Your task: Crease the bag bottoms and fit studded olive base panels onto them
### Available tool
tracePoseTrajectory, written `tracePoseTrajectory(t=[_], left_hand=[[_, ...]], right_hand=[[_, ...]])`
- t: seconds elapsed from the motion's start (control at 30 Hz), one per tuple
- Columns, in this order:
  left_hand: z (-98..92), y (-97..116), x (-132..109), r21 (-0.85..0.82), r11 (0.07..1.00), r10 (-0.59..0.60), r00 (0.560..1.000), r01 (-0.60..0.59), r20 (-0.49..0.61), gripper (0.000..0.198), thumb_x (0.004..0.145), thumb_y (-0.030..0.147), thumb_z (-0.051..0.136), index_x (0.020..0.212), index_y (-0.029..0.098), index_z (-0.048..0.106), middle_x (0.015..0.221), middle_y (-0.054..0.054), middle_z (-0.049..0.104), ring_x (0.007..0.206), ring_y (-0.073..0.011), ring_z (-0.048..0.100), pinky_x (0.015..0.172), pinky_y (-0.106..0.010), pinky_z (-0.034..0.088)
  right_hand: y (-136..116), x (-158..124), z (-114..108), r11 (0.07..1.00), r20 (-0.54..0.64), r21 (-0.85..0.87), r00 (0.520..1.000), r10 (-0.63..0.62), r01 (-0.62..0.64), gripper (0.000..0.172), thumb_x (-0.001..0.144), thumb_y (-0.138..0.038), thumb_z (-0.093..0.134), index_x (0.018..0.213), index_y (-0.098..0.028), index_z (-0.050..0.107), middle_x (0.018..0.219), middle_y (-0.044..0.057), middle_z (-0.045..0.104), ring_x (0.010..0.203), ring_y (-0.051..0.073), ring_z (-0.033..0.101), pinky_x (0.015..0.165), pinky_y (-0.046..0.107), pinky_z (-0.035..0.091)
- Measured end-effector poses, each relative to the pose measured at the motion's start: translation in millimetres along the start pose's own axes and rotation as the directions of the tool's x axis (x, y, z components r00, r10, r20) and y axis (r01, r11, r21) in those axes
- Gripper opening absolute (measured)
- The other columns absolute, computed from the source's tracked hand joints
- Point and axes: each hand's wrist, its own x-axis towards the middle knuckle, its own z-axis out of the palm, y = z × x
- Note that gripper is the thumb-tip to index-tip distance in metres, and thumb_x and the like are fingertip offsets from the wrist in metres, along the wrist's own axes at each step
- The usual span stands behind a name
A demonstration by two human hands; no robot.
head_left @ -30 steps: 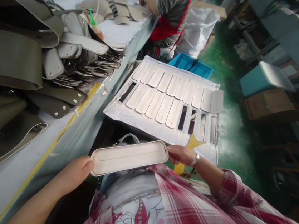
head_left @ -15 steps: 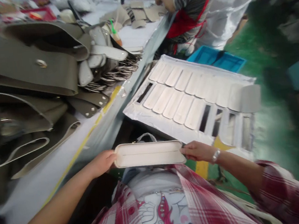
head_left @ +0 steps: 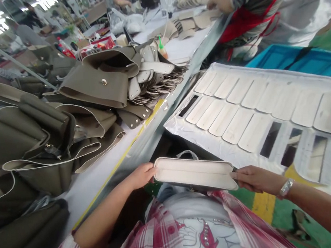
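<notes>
My left hand (head_left: 141,176) and my right hand (head_left: 255,179) grip the short ends of a long, narrow leather bag piece (head_left: 194,173) with a cream lining and raised rim. It is held flat in front of my body, lining upward, its underside hidden. Just beyond my right hand lies a white foil-covered board (head_left: 212,144), bearing rows of cream rounded strips (head_left: 245,125). To the left of my left hand, olive-green leather bag parts (head_left: 95,86) are heaped on the table.
A co-worker's hand (head_left: 219,2) works among tan leather pieces on the far table. A blue crate (head_left: 298,59) stands beyond the board. The table's near edge (head_left: 119,165) has yellow tape. Below my right forearm is a green floor with a yellow stripe (head_left: 263,206).
The view has swung left and tilted, bringing more olive bags and the far room into sight. The bag piece now slants down at its right end; both hands still hold it.
</notes>
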Motion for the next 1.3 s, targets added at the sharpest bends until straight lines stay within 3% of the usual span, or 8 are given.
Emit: tracePoseTrajectory(t=[0.1,0.3,0.67,0.87,0.97,1.1,1.2,1.3], left_hand=[[-3.0,9,4,0.132,0.991,0.025,0.998,-0.016,-0.064,0.031,0.082,0.039,0.04,0.058,0.018,0.041,0.064,0.0,0.046,0.065,-0.0155,0.046,0.065,-0.028,0.036],[-8.4,16,13,0.216,0.976,0.01,1.0,-0.012,0.009,0.029,0.082,0.033,0.037,0.056,0.018,0.041,0.06,0.0,0.047,0.06,-0.0148,0.046,0.06,-0.027,0.035],[-16.5,19,10,0.126,0.991,-0.066,0.988,0.048,0.136,0.029,0.08,0.037,0.038,0.062,0.017,0.048,0.06,-0.001,0.055,0.054,-0.0148,0.053,0.053,-0.025,0.041],[-8.9,29,7,0.085,0.994,-0.067,0.997,0.065,0.025,0.027,0.077,0.035,0.044,0.055,0.018,0.041,0.053,0.001,0.046,0.055,-0.0136,0.046,0.055,-0.024,0.036],[-8.7,32,10,0.011,0.995,-0.102,0.994,0.102,0.027,0.029,0.072,0.035,0.051,0.051,0.018,0.04,0.049,0.002,0.041,0.053,-0.013,0.044,0.054,-0.025,0.036],[-15.9,27,11,-0.186,0.965,-0.156,0.973,0.187,0.171,0.036,0.07,0.05,0.054,0.06,0.015,0.05,0.054,0.0,0.049,0.051,-0.0133,0.049,0.052,-0.026,0.041],[-20.4,17,8,-0.358,0.91,-0.117,0.956,0.211,0.268,0.051,0.071,0.064,0.049,0.072,0.013,0.055,0.065,-0.004,0.056,0.058,-0.0146,0.054,0.059,-0.03,0.047],[-17.9,3,9,-0.475,0.857,-0.069,0.957,0.201,0.28,0.054,0.069,0.065,0.055,0.076,0.011,0.055,0.066,-0.005,0.055,0.059,-0.0128,0.054,0.061,-0.029,0.048]], right_hand=[[1,2,-1,1.0,0.008,-0.006,1.0,-0.004,0.004,0.064,0.063,-0.081,0.043,0.057,-0.016,0.045,0.047,-0.002,0.04,0.039,0.006,0.03,0.041,0.022,0.022],[-1,3,-5,1.0,0.029,-0.006,1.0,0.009,-0.009,0.064,0.063,-0.08,0.044,0.056,-0.017,0.044,0.046,-0.002,0.04,0.039,0.007,0.03,0.041,0.023,0.022],[1,3,-2,1.0,0.025,0.001,1.0,-0.013,0.013,0.061,0.062,-0.078,0.046,0.056,-0.018,0.045,0.045,-0.002,0.041,0.038,0.007,0.031,0.04,0.023,0.022],[3,0,-2,0.999,0.011,0.032,1.0,-0.021,0.02,0.06,0.059,-0.078,0.05,0.055,-0.018,0.046,0.044,-0.002,0.041,0.038,0.007,0.031,0.039,0.022,0.022],[3,1,-3,0.999,0.01,0.033,1.0,-0.022,0.021,0.06,0.06,-0.077,0.051,0.054,-0.018,0.046,0.044,-0.001,0.041,0.037,0.007,0.031,0.04,0.024,0.022],[4,3,-4,0.998,0.021,0.046,0.999,-0.03,0.029,0.06,0.062,-0.077,0.047,0.053,-0.018,0.047,0.043,0.0,0.04,0.037,0.008,0.03,0.041,0.026,0.021],[7,5,-4,0.997,0.026,0.073,0.999,-0.032,0.03,0.058,0.064,-0.075,0.049,0.054,-0.018,0.048,0.045,0.001,0.042,0.037,0.008,0.031,0.041,0.026,0.021],[8,4,-4,0.996,0.038,0.089,0.999,-0.024,0.021,0.058,0.064,-0.075,0.049,0.055,-0.018,0.048,0.046,0.001,0.043,0.038,0.008,0.031,0.041,0.026,0.021]])
